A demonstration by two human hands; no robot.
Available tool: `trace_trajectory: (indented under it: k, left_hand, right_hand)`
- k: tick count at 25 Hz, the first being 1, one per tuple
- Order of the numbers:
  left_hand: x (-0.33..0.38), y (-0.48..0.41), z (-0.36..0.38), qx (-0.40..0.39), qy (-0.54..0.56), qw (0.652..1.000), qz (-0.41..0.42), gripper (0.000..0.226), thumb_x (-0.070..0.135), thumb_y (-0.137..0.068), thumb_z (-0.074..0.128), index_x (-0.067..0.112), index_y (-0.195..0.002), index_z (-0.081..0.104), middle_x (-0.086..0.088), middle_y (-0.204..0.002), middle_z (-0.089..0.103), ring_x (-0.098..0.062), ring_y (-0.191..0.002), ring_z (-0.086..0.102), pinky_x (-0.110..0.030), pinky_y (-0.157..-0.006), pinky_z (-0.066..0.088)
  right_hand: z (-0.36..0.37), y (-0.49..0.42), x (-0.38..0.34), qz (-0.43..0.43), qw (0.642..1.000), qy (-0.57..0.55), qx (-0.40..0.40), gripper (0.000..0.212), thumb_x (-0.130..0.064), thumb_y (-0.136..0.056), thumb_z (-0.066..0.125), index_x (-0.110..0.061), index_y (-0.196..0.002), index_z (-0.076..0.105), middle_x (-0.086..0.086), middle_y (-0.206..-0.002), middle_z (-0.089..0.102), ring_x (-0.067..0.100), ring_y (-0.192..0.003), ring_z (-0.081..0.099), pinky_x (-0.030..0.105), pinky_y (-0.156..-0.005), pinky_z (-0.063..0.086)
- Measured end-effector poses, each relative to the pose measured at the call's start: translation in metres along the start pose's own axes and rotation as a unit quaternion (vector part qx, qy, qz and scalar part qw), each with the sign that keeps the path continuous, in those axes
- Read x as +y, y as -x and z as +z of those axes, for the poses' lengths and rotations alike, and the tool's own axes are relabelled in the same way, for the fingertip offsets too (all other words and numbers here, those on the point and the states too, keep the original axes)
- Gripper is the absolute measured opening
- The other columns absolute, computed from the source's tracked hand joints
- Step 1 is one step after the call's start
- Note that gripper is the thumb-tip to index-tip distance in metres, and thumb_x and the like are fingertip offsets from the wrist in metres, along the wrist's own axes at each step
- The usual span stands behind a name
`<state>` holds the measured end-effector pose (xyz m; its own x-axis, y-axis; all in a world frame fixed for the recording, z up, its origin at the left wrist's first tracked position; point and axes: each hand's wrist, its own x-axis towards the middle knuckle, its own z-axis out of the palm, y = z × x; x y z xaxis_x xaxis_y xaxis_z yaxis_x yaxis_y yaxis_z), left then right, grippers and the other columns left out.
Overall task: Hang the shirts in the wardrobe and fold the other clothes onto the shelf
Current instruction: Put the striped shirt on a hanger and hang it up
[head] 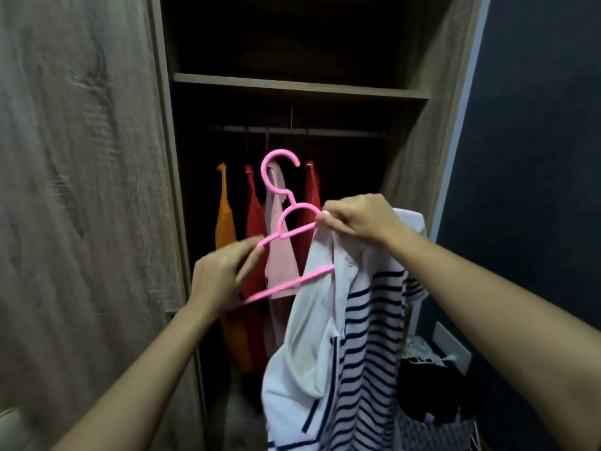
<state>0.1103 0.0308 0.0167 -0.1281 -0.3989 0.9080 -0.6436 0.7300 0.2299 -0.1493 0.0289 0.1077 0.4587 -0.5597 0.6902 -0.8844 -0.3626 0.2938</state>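
Head-worn view, close, facing wardrobe point(292, 89).

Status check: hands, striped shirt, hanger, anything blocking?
Left hand pinches pink hanger tip; right hand pinches striped shirt collar onto its other end. Shirt half on, not yet on rail. Four hung shirts already on it.

Left hand point(218, 278) pinches the left arm of a pink hanger point(286, 229), fingers blurred. Right hand point(357, 219) grips the white, navy-striped shirt point(341, 336) at the collar, against the hanger's right end. Shirt hangs down crumpled. Behind, in the open wardrobe point(416, 157): orange, red and pink tops point(253, 222) on the rail point(341, 132), under a shelf point(299, 86).
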Motion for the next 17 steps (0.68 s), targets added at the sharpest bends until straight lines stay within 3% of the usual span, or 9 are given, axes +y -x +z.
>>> trace_trajectory:
  k: [2,4,7,9,10,12,13,16,17]
  left_hand:
    - [0.006,0.012,0.013,0.066,-0.104,0.992,0.042,0.035,0.038,-0.089,0.052,0.024,-0.12,0.057,-0.009,-0.118,0.052,-0.024,-0.103,0.051,-0.035,-0.082,0.038]
    - [0.017,0.046,0.041,0.052,-0.076,0.992,0.087,0.028,0.038,-0.084,0.054,0.028,-0.111,0.054,-0.011,-0.119,0.041,-0.027,-0.102,0.044,-0.036,-0.081,0.036]
    - [0.024,0.087,0.088,-0.18,-0.075,0.98,-0.033,0.033,0.047,-0.081,0.049,0.037,-0.112,0.055,-0.01,-0.128,0.039,-0.03,-0.113,0.04,-0.038,-0.085,0.034]
    - [0.017,0.086,0.1,-0.355,-0.01,0.918,-0.175,0.054,0.042,-0.072,0.055,0.044,-0.126,0.046,-0.008,-0.134,0.037,-0.03,-0.122,0.039,-0.036,-0.093,0.038]
    - [0.01,0.082,0.103,-0.395,0.059,0.897,-0.19,0.065,0.041,-0.065,0.059,0.048,-0.127,0.043,-0.005,-0.133,0.038,-0.025,-0.124,0.04,-0.028,-0.097,0.037]
    - [-0.014,0.07,0.105,-0.375,0.153,0.89,-0.21,0.066,0.04,-0.049,0.06,0.056,-0.113,0.053,0.0,-0.128,0.05,-0.013,-0.121,0.046,-0.01,-0.095,0.035]
    - [-0.029,0.061,0.106,-0.383,0.152,0.882,-0.229,0.059,0.038,-0.046,0.059,0.051,-0.104,0.061,0.0,-0.123,0.056,-0.013,-0.115,0.05,-0.009,-0.093,0.038]
    - [-0.063,0.026,0.107,-0.448,0.109,0.857,-0.231,0.049,0.028,-0.053,0.057,0.033,-0.101,0.067,0.001,-0.107,0.068,-0.017,-0.1,0.063,-0.03,-0.088,0.051]
    - [-0.051,0.007,0.098,-0.461,0.086,0.855,-0.221,0.044,0.021,-0.059,0.055,0.03,-0.1,0.068,0.0,-0.1,0.071,-0.018,-0.091,0.066,-0.03,-0.08,0.054]
  right_hand:
    - [-0.004,-0.002,0.001,0.03,0.999,-0.019,0.009,0.062,-0.067,-0.081,0.019,-0.02,-0.079,0.059,0.0,-0.071,0.065,0.026,-0.072,0.065,0.027,-0.054,0.038]
    - [-0.01,-0.002,0.003,0.052,0.997,-0.044,0.031,0.062,-0.067,-0.081,0.02,-0.019,-0.079,0.059,-0.001,-0.067,0.062,0.024,-0.068,0.063,0.03,-0.055,0.043]
    - [-0.024,0.002,0.01,0.078,0.993,-0.077,0.049,0.059,-0.067,-0.083,0.023,-0.02,-0.078,0.058,-0.006,-0.058,0.053,0.02,-0.063,0.058,0.032,-0.058,0.046]
    - [-0.034,0.008,0.022,0.095,0.989,-0.097,0.057,0.056,-0.065,-0.084,0.026,-0.022,-0.08,0.06,-0.007,-0.053,0.046,0.015,-0.06,0.053,0.03,-0.057,0.042]
    - [-0.038,0.015,0.031,0.101,0.988,-0.102,0.059,0.055,-0.065,-0.084,0.028,-0.022,-0.081,0.062,-0.007,-0.052,0.045,0.013,-0.059,0.052,0.029,-0.056,0.04]
    - [-0.041,0.035,0.052,0.102,0.988,-0.1,0.051,0.054,-0.065,-0.084,0.032,-0.024,-0.081,0.066,-0.006,-0.054,0.051,0.012,-0.059,0.053,0.028,-0.055,0.039]
    - [-0.041,0.048,0.063,0.101,0.989,-0.097,0.042,0.054,-0.066,-0.083,0.034,-0.025,-0.081,0.069,-0.005,-0.057,0.055,0.011,-0.059,0.055,0.028,-0.055,0.04]
    - [-0.034,0.084,0.088,0.12,0.988,-0.094,0.011,0.064,-0.075,-0.08,0.029,-0.028,-0.083,0.072,-0.005,-0.067,0.066,0.01,-0.065,0.059,0.027,-0.058,0.044]
    - [-0.03,0.092,0.092,0.13,0.988,-0.085,0.004,0.067,-0.077,-0.079,0.026,-0.029,-0.083,0.071,-0.006,-0.07,0.067,0.009,-0.066,0.06,0.027,-0.058,0.044]
